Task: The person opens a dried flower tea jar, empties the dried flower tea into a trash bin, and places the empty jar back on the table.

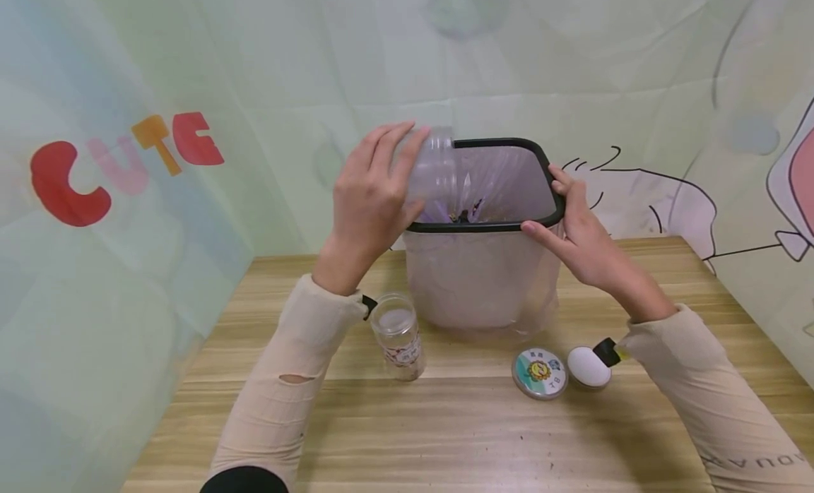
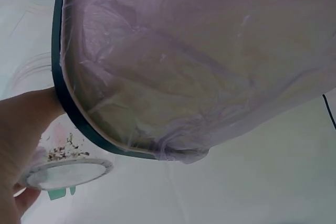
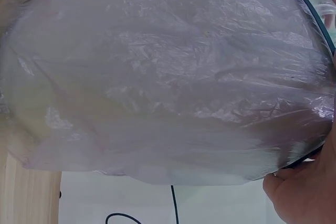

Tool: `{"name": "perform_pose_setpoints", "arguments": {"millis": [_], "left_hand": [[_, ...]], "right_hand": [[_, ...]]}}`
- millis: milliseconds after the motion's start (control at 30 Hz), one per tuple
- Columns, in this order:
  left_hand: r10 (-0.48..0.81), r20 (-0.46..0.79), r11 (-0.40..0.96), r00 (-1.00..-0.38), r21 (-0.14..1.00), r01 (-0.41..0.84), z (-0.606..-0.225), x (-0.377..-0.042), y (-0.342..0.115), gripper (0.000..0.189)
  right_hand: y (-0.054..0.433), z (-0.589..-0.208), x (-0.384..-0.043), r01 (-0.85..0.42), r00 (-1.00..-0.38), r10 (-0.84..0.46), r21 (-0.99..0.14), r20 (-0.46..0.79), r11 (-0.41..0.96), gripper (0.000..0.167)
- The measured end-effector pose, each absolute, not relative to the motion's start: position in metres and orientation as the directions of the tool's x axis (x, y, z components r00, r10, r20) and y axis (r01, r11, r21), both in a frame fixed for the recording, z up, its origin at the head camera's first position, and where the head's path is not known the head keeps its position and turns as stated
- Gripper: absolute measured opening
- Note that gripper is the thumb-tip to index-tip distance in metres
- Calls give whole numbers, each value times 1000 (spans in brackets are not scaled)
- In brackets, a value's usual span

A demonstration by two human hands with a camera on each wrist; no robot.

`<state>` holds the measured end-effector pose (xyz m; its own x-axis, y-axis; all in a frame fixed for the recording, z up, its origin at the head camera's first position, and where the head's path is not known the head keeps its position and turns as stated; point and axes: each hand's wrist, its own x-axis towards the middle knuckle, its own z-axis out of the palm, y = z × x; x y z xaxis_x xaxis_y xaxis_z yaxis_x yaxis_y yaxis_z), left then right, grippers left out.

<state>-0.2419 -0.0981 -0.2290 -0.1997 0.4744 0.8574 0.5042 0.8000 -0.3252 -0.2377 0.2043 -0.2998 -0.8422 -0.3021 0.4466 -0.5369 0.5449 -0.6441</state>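
A clear plastic jar lies tipped on its side over the left rim of a bin, its mouth toward the inside. My left hand grips it from the left. Brown flakes show inside the jar in the left wrist view. The bin has a black rim and a thin purple liner bag. My right hand holds the bin's right rim, thumb over the front edge and fingers behind. Small dark scraps lie inside the bin.
A second clear jar, uncovered, stands on the wooden table below my left wrist. A lid with a sun sticker and a white round lid lie at the right. Dark specks dot the tabletop. A printed cloth backdrop hangs behind.
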Motion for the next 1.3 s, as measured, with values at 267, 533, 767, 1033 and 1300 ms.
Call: {"name": "perform_pose_setpoints", "arguments": {"millis": [267, 533, 767, 1033, 1300], "left_hand": [[383, 894, 835, -233, -228, 501, -232, -236, -100, 89], [318, 920, 826, -230, -149, 544, -234, -232, -98, 87], [260, 940, 822, -222, -94, 562, -237, -222, -92, 88], [203, 942, 775, -268, 13, 632, -243, -198, -78, 90], [198, 898, 698, -392, 152, 700, -255, -176, -69, 91]], "right_hand": [[203, -302, -234, -555, -829, -286, -641, 481, 531, 86], [205, -302, -236, -554, -831, -279, -662, 482, 506, 81], [209, -305, -238, -558, -828, -279, -669, 486, 491, 74], [212, -307, -234, -590, -808, -301, -679, 507, 437, 71], [216, -312, -229, -622, -783, -310, -676, 539, 395, 76]]}}
